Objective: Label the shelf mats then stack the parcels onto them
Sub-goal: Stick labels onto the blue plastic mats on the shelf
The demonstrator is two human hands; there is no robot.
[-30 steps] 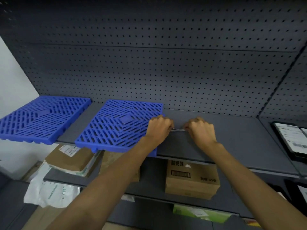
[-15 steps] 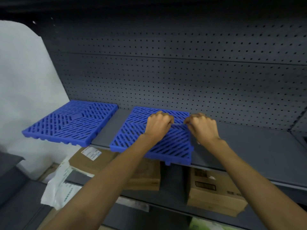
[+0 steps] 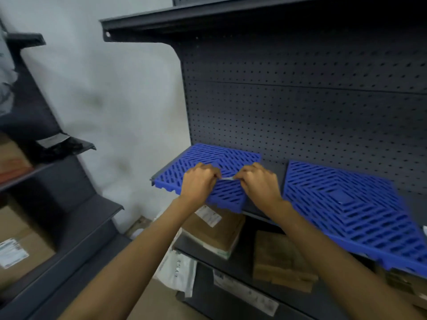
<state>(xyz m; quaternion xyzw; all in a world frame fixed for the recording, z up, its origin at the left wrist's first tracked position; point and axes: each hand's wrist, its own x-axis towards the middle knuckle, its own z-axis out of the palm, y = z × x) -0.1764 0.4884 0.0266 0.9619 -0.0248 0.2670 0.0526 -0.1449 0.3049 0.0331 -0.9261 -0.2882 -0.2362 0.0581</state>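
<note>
Two blue slotted mats lie on the dark shelf: a left mat (image 3: 221,162) at the shelf's end and a right mat (image 3: 351,204) beside it. My left hand (image 3: 198,183) and my right hand (image 3: 258,183) hover over the front of the left mat. Between them they pinch a small white label strip (image 3: 227,178), one end in each hand's fingertips. Brown cardboard parcels (image 3: 215,229) (image 3: 277,259) sit on the shelf below.
A pegboard back panel (image 3: 300,107) rises behind the mats, with an upper shelf (image 3: 208,17) overhead. Another dark rack with boxes (image 3: 13,252) stands at left. A white plastic bag (image 3: 178,269) hangs near the lower shelf.
Both hands, still holding the label, have shifted from the right mat's edge over to the left mat. The view has swung left, showing the wall and the neighbouring rack.
</note>
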